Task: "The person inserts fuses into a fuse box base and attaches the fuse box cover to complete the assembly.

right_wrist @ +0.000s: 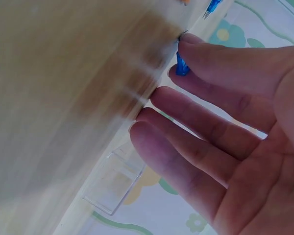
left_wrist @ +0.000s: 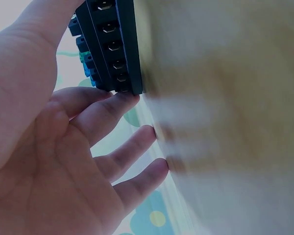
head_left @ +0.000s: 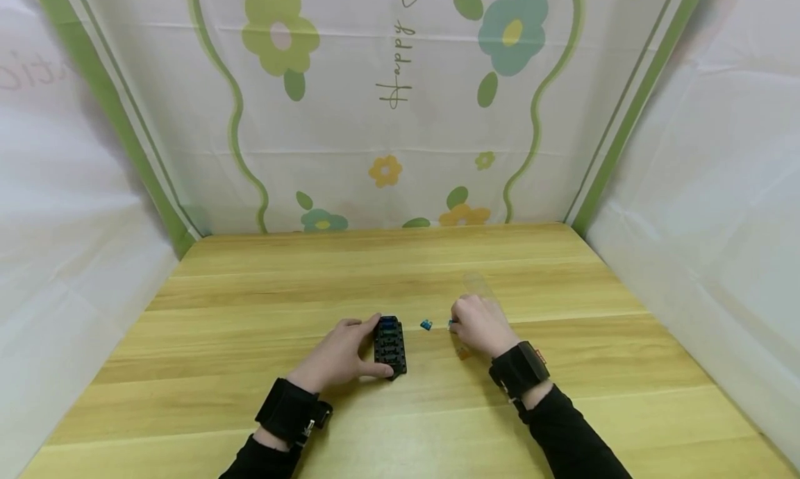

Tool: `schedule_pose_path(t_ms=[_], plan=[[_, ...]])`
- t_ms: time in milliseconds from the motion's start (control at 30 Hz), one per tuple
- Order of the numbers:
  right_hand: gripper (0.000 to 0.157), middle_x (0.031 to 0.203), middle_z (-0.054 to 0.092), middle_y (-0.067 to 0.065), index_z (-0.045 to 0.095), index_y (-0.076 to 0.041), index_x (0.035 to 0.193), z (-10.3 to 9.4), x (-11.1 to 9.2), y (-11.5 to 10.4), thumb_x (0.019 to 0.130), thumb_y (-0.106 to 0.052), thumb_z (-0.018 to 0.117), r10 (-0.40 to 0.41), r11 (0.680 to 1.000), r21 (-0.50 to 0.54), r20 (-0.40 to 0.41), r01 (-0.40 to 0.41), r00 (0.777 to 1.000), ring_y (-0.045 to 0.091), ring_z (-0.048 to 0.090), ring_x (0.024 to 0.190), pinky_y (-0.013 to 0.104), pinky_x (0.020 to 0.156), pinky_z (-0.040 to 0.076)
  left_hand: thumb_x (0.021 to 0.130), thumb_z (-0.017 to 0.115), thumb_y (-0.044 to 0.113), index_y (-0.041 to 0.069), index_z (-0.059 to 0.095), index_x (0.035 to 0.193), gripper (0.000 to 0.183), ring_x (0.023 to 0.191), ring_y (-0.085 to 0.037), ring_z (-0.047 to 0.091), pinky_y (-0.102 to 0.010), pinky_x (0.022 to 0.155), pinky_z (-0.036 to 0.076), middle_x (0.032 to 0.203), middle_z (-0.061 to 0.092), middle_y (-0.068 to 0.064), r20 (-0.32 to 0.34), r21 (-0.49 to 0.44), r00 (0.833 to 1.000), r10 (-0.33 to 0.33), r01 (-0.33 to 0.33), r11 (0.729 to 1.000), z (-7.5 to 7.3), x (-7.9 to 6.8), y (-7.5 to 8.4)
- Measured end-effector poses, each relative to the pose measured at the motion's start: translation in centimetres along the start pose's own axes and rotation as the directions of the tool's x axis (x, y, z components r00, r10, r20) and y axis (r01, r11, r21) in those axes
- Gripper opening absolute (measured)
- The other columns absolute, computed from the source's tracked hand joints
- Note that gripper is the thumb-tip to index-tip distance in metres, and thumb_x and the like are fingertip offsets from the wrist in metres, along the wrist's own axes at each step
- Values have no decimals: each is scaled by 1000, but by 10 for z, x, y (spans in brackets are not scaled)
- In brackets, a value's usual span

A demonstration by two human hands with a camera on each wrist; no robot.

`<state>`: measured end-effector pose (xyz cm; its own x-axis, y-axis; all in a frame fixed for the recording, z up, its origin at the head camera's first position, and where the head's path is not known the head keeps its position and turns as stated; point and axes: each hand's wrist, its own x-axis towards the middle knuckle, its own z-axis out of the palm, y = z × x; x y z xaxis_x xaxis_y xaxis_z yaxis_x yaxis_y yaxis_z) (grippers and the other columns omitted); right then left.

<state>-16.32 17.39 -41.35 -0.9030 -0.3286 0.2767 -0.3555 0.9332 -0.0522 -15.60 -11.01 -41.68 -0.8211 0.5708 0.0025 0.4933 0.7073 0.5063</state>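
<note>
A black fuse block (head_left: 390, 347) with rows of slots lies on the wooden table. My left hand (head_left: 340, 354) grips it from the left, thumb at its near end and fingers at its far end. In the left wrist view the side of the block shows a row of round holes, and blue and green pieces (left_wrist: 84, 61) stand in its slots. My right hand (head_left: 484, 326) pinches a small blue blade fuse (right_wrist: 182, 64) between thumb and index finger, low over the table. Another blue blade fuse (head_left: 426, 324) lies between the block and this hand.
An orange piece (head_left: 462, 353) lies on the table just nearer than my right hand. Behind that hand is a clear plastic box (right_wrist: 112, 183). White printed cloth (head_left: 387, 132) hangs along the table's back edge and both sides.
</note>
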Motion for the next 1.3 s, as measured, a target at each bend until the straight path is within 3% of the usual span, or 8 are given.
schedule_pose_path(t_ms=[467,667,1300], plan=[[23,67,49,-8,58,-18,65,-2,1,1,77,-16,78,16,1000,25,34,-17,999,5,46,57,23,50,41,72,70,63,14,30,151,101,131,-37,33,-50,100,35,141,40,-20,-4,-1,1000,-5,5,1000,-1,0,0],[25,67,50,-10,54,-18,66,-5,1,0,79,-15,75,14,994,106,46,-19,999,6,46,56,23,50,39,73,70,63,13,30,151,101,131,-37,34,-50,100,34,140,41,-19,-6,7,1000,0,0,1000,-1,0,0],[9,75,57,-10,70,-19,78,-5,3,0,84,-12,71,-35,992,114,-97,46,995,4,53,64,19,54,42,74,70,62,13,29,151,100,131,-35,33,-48,101,34,140,43,-17,-9,6,1000,8,-7,1000,0,-1,0]])
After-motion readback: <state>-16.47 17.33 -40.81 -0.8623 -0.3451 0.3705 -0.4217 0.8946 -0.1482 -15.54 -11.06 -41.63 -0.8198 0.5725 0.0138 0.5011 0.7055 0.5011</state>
